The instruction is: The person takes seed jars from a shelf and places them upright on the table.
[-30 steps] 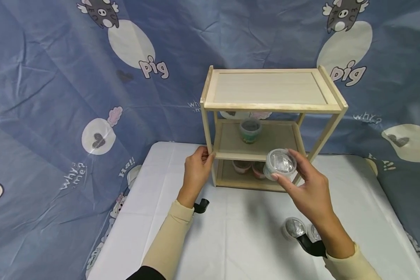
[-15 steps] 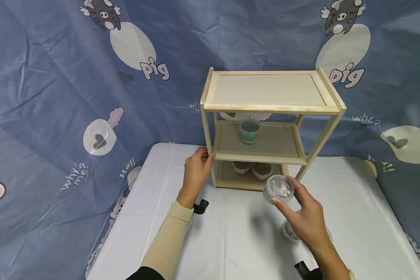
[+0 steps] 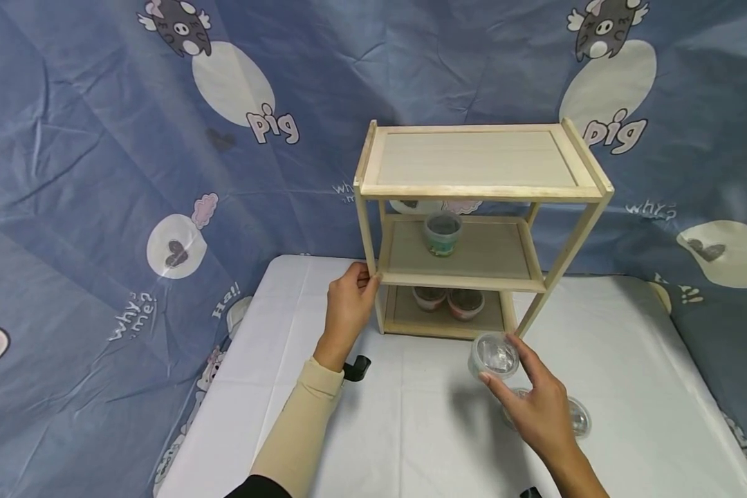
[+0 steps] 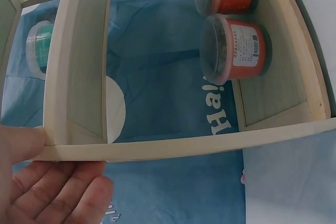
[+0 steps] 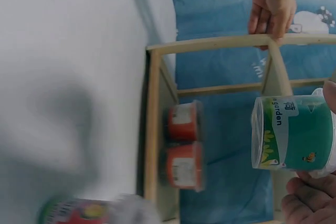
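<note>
My left hand (image 3: pixel 347 308) pinches the left front post of a three-tier wooden shelf (image 3: pixel 479 159); in the left wrist view its thumb lies on one side and the fingers on the other. In front of the shelf's lower right, my right hand (image 3: pixel 541 408) holds a clear-lidded plastic tub (image 3: pixel 495 356) above the table, between thumb and fingers. The right wrist view shows this tub's green label (image 5: pixel 310 132). Another green tub (image 3: pixel 443 234) stands on the middle tier. Two red-labelled tubs (image 4: pixel 244 51) sit side by side on the bottom tier.
On the white-covered table (image 3: pixel 436 429), one clear-lidded tub (image 3: pixel 579 417) stands right of my right hand, and another is mostly hidden behind that hand. A blue patterned cloth (image 3: pixel 286 173) hangs behind the shelf and along the sides.
My right hand has come down and toward me with the tub, away from the shelf front, uncovering the red-labelled tubs. The left hand keeps its place on the post.
</note>
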The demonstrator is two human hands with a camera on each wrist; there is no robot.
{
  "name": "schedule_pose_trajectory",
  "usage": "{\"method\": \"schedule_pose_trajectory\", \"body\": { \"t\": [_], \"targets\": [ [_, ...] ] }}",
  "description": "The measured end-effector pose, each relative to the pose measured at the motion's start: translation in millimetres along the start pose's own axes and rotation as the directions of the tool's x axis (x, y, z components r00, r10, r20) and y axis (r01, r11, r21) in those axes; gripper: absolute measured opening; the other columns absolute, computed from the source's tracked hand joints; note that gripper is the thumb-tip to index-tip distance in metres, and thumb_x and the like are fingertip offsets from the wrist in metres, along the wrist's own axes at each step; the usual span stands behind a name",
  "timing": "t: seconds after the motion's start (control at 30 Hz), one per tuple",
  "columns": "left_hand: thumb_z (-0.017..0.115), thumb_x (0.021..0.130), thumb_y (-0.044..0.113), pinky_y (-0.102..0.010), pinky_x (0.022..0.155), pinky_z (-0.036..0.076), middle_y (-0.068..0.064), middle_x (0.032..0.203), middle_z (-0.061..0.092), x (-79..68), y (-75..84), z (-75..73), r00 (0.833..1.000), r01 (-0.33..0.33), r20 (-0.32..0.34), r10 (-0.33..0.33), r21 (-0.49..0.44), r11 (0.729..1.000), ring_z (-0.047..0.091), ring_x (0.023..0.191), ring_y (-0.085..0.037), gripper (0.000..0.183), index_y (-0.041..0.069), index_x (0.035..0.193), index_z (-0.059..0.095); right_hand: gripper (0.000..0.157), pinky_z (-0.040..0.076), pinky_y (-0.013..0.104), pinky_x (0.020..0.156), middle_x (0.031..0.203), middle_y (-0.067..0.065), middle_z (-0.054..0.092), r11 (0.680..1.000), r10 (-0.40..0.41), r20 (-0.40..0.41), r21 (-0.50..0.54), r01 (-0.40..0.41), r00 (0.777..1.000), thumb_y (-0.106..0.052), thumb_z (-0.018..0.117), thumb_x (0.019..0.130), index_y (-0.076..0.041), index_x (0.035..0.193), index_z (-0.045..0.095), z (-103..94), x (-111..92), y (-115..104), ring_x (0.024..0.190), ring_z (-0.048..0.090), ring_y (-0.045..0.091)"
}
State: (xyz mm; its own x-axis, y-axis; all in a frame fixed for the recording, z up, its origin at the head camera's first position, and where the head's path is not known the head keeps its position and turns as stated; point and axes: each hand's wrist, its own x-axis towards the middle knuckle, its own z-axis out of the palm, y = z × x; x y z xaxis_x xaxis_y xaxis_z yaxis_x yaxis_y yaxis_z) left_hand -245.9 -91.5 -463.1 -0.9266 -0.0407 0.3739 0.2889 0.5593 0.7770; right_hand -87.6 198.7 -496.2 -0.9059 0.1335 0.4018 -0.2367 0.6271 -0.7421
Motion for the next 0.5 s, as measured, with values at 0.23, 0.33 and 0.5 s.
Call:
{"method": "schedule_pose_trajectory", "body": {
  "t": [0.23, 0.33, 0.5],
  "targets": [
    [0.072, 0.102, 0.019, -0.032, 0.079, 0.062, -0.012, 0.103, 0.077, 1.2, -0.4, -0.2, 1.000, -0.009, 0.001, 0.009, 0.005, 1.000, 0.076, 0.094, -0.020, 0.020, 0.002, 0.112, 0.072, 0.079, 0.047, 0.045, 0.107, 0.145, 0.015, 0.062, 0.998, 0.026, 0.009, -0.058, -0.025, 1.000, -0.020, 0.094, 0.080, -0.008, 0.149, 0.057, 8.7, -11.3, 12.2, 0.129, 0.060, 0.043],
    [0.071, 0.102, 0.019, -0.032, 0.079, 0.062, -0.012, 0.103, 0.076, 0.8, -1.2, 0.3, 1.000, -0.006, 0.003, 0.006, 0.000, 1.000, 0.076, 0.094, -0.020, 0.020, 0.002, 0.112, 0.072, 0.080, 0.048, 0.044, 0.106, 0.145, 0.013, 0.063, 0.997, 0.030, 0.013, -0.074, -0.029, 0.999, -0.021, 0.095, 0.079, -0.010, 0.149, 0.057, 12.4, -16.7, 17.8, 0.129, 0.060, 0.042],
    [0.072, 0.102, 0.019, -0.032, 0.078, 0.062, -0.012, 0.102, 0.077, 0.4, -0.8, 1.2, 1.000, -0.003, 0.000, 0.003, 0.005, 1.000, 0.076, 0.094, -0.019, 0.020, 0.002, 0.112, 0.072, 0.080, 0.047, 0.057, 0.099, 0.144, 0.018, 0.062, 0.996, 0.023, 0.020, -0.086, -0.021, 1.000, -0.019, 0.096, 0.077, -0.008, 0.147, 0.058, 20.0, -26.7, 26.9, 0.126, 0.061, 0.046]
  ]
}}
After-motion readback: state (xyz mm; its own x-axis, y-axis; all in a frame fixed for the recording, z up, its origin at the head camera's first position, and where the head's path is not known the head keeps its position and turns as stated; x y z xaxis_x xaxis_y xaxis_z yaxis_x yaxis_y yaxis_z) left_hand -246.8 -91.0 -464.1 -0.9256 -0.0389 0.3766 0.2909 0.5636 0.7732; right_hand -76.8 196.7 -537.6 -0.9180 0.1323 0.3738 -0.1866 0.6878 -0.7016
